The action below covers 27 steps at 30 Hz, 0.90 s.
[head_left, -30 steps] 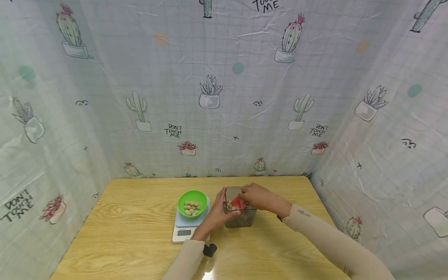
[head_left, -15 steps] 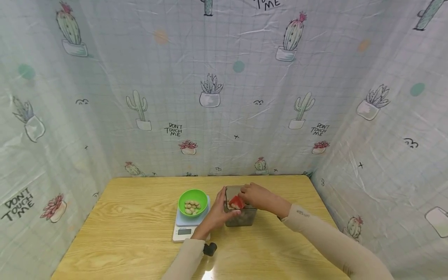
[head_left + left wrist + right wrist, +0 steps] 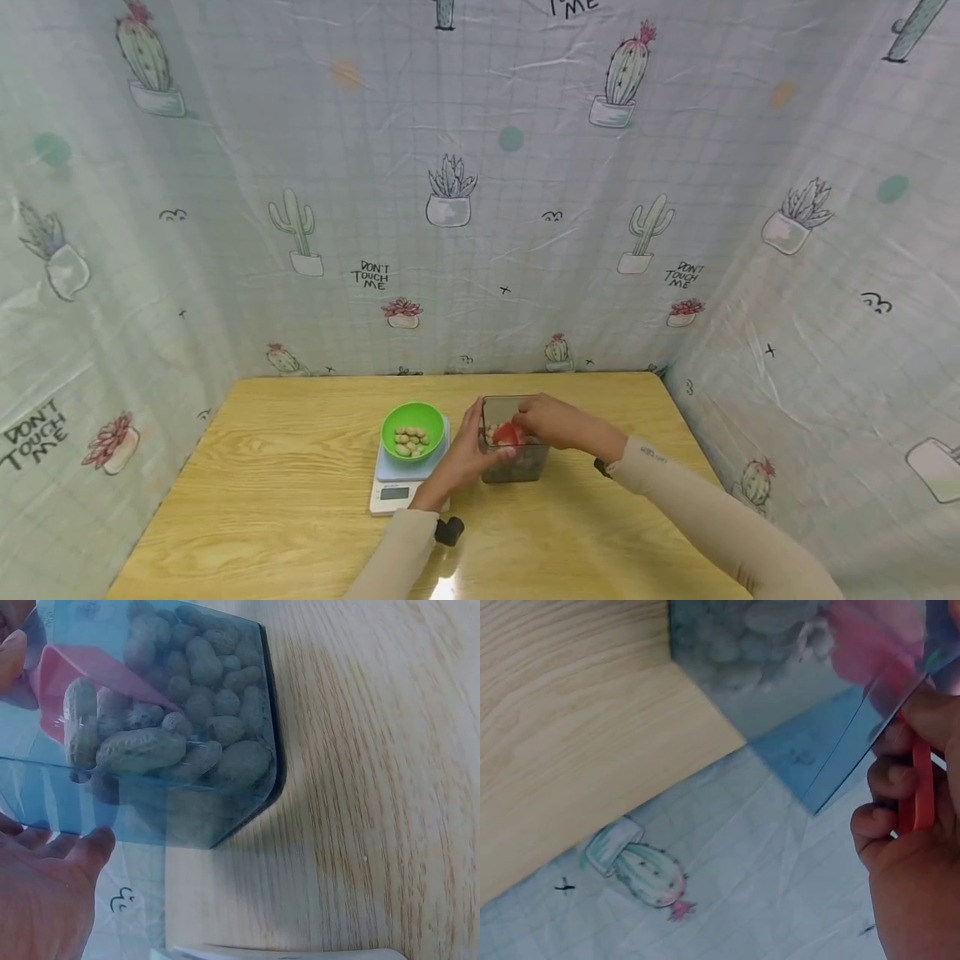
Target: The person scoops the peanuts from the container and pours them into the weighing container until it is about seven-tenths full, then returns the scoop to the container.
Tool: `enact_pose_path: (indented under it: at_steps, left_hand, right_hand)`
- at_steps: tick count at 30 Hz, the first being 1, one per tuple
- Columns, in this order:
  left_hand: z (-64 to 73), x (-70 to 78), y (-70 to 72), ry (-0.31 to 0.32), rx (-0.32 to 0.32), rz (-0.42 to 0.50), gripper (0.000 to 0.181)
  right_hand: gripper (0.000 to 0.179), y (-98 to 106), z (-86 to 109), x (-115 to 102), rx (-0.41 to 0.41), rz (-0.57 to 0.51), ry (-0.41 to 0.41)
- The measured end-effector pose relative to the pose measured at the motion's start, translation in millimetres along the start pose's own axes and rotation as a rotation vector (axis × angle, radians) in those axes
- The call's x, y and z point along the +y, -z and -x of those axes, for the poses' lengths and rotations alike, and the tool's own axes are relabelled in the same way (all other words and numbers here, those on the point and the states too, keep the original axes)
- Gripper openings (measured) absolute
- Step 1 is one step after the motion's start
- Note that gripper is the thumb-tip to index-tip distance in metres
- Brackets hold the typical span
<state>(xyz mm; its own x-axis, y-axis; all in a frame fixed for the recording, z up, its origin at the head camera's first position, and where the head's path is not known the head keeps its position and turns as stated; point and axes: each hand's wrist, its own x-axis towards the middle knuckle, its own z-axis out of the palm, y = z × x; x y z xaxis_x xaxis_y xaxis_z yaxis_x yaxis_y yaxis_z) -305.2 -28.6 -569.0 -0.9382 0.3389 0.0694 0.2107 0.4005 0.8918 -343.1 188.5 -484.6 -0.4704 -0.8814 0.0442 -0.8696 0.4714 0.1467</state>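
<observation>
A transparent grey-tinted container (image 3: 516, 472) full of unshelled peanuts (image 3: 202, 664) stands on the table. My left hand (image 3: 467, 454) spreads round its near left corner, thumb along the front wall and straight fingers at the left side. In the left wrist view, the fingertips lie against the clear wall. My right hand (image 3: 553, 421) reaches over the right rim and grips the handle of a red scoop (image 3: 508, 433). Among the peanuts, the scoop's head shows pink through the wall in the left wrist view. Curled fingers wrap the red handle (image 3: 921, 787) in the right wrist view.
Left of the container, a green bowl (image 3: 390, 421) with several peanuts sits on a white kitchen scale (image 3: 382, 502) with a small display. The wooden table (image 3: 285, 467) ends at a curtain (image 3: 337, 325) printed with cacti, which also hangs on both sides.
The scoop shifts and tilts slightly among the peanuts with my right hand. My left hand stays at the container, and the bowl and scale stay in place.
</observation>
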Motion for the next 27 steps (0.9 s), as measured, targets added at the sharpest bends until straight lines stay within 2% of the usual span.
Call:
enact_pose_path:
  at_steps: [4, 10, 18, 23, 27]
  left_hand:
    - [-1.0, -0.1, 0.7, 0.008, 0.007, -0.001, 0.114]
    - [0.6, -1.7, 0.4, 0.001, -0.005, -0.017, 0.113]
    - [-0.8, 2.8, 4.0, 0.006, 0.002, -0.009, 0.111]
    - [-1.8, 2.8, 4.2, 0.019, -0.002, 0.006, 0.110]
    - [0.4, 0.9, 1.2, 0.033, -0.008, 0.013, 0.110]
  right_hand:
    - [0.004, -1.2, 4.3, 1.4, 0.046, -0.073, -0.057]
    - [0.010, -8.3, 5.2, -5.4, 0.076, -0.061, -0.007]
    - [0.016, -0.2, 13.5, 4.0, 0.082, -0.261, -0.157]
    - [0.022, -3.2, 24.0, 5.7, 0.064, -0.322, -0.221]
    - [0.023, -8.3, 32.0, 2.2, 0.101, -0.365, -0.260]
